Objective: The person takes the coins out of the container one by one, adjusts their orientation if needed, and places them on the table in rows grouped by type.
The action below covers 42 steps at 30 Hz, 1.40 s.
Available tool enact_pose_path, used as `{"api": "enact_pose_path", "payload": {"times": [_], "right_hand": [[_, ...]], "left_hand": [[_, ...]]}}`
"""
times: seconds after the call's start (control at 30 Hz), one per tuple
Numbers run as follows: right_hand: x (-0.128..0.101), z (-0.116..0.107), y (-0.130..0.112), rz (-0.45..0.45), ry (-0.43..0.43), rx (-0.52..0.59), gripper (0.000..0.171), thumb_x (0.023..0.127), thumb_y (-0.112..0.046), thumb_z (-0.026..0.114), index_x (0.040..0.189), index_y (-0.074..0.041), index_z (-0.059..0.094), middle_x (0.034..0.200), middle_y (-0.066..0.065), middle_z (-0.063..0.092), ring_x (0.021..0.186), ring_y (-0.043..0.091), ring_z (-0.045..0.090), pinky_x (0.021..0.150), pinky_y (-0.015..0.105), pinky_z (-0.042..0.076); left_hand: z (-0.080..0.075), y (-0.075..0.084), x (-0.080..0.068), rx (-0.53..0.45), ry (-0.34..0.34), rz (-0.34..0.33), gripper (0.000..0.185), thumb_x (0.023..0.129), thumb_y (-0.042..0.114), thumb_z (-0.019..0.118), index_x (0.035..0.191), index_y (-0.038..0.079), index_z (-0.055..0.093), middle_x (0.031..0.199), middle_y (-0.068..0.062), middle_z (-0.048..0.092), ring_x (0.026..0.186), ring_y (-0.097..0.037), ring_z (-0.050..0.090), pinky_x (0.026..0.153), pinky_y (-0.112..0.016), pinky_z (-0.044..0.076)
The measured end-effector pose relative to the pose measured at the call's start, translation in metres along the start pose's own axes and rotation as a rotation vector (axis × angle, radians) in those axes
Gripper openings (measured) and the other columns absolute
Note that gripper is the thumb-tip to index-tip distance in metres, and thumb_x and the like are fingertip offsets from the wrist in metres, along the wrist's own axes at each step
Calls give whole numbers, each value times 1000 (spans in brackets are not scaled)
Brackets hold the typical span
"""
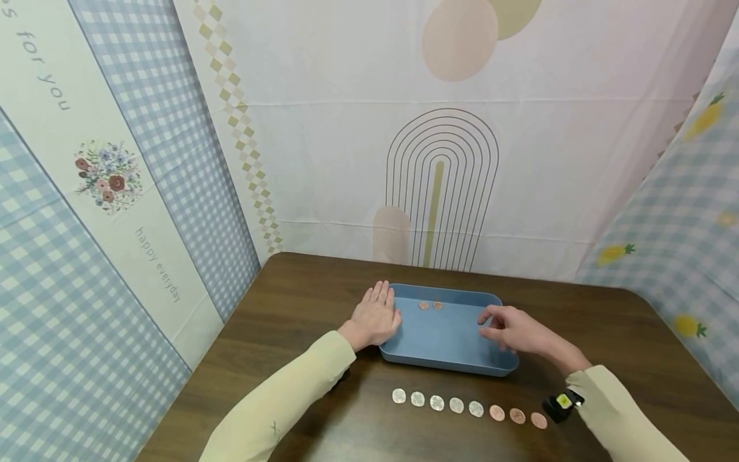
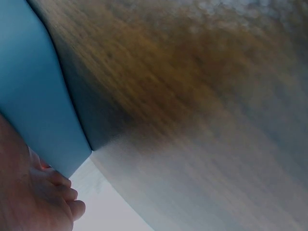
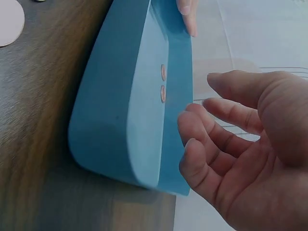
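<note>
right grip [image 1: 508, 328] hovers loose, fingers apart, over the tray's [image 1: 444, 340] right rim; left grip [image 1: 376, 316] lies flat against its left rim; coins [image 1: 467, 407] line the table's [image 1: 288, 301] near edge.

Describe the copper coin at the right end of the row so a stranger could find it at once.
Start at the blue tray on the brown table. In front of it runs a row of coins: five silver, then three copper. Yours is the copper coin at the far right, nearest the right wrist.
</note>
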State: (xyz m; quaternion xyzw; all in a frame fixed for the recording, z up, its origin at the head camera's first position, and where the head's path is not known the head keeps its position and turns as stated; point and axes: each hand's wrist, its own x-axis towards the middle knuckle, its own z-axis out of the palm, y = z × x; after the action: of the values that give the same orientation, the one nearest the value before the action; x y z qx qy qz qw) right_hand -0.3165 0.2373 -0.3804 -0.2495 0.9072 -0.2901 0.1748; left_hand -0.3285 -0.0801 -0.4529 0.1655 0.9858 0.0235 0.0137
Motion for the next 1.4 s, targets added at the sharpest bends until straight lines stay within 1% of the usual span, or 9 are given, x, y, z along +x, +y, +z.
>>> {"api": "enact_pose_path", "payload": {"times": [0.2, 0.33, 0.43, 0.57, 0.77, 0.93, 1.17, 1.3, 1.4], "right_hand": [[20, -4, 0, 19, 8, 8, 32, 96, -24, 62, 119, -1, 59, 81, 15, 62, 57, 19, 57, 48, 31, 47], [34, -5, 2, 8, 13, -6, 30, 96, -22, 61, 119, -2, 60, 79, 16, 62, 56, 17, 55, 47, 30, 46], [45, -5, 2, 0, 17, -21, 31, 96, -21, 61, 121, -2, 59, 79, 17, 61, 56, 19, 56, 46, 32, 46], [60, -6, 3, 16, 10, -42, 34, 96, -20, 61, 124, 0, 59, 79, 17, 61, 57, 21, 57, 48, 33, 46], [82, -6, 4, 33, 0, -98, 34, 96, -18, 61, 126, -1, 60, 73, 11, 61, 53, 19, 56, 48, 32, 47], [96, -6, 9, 33, 5, -129, 32, 95, -16, 61, 124, -2, 63, 67, 5, 57, 50, 16, 54, 48, 31, 46], [110, -6, 16, 51, -26, -214, 32, 96, -16, 60, 126, -3, 63, 65, 7, 61, 51, 18, 57, 50, 29, 45], [117, -8, 17, 58, -38, -244, 32, 96, -14, 60, 126, -2, 63, 71, 8, 63, 51, 17, 58, 52, 28, 46], [123, -7, 19, 56, -45, -248, 32, 96, -12, 59, 126, -3, 63, 92, 13, 67, 51, 15, 57, 52, 28, 47]], "left_hand": [[-1, 2, 3, -1, -1, -4, 63, 104, 39, 22, 155, 1, 23, 164, -17, 17, 154, -29, 13, 124, -41, 16], [0, 2, 5, 2, 4, -8, 63, 104, 39, 22, 155, 1, 24, 164, -17, 18, 153, -29, 13, 124, -42, 17], [0, 2, 7, 5, 9, -16, 64, 104, 39, 22, 155, 1, 25, 164, -17, 18, 154, -29, 14, 124, -41, 17], [0, 3, 8, 4, 10, -21, 64, 104, 39, 22, 155, 1, 25, 164, -17, 19, 153, -28, 14, 124, -41, 17], [0, 3, 11, 7, 0, -28, 63, 104, 39, 21, 155, 2, 24, 164, -17, 17, 154, -28, 13, 124, -41, 16], [0, 3, 14, 10, 1, -32, 63, 104, 39, 21, 155, 2, 23, 164, -16, 17, 154, -28, 13, 124, -41, 16], [0, 6, 18, 23, -5, -35, 63, 104, 38, 21, 155, 1, 23, 164, -16, 17, 153, -28, 14, 124, -41, 17], [-1, 6, 19, 30, -4, -40, 62, 104, 38, 21, 155, 1, 23, 164, -17, 18, 153, -28, 14, 124, -41, 17], [-1, 7, 20, 29, 0, -44, 62, 104, 37, 22, 155, 1, 24, 164, -17, 19, 153, -29, 15, 124, -42, 18]]}}
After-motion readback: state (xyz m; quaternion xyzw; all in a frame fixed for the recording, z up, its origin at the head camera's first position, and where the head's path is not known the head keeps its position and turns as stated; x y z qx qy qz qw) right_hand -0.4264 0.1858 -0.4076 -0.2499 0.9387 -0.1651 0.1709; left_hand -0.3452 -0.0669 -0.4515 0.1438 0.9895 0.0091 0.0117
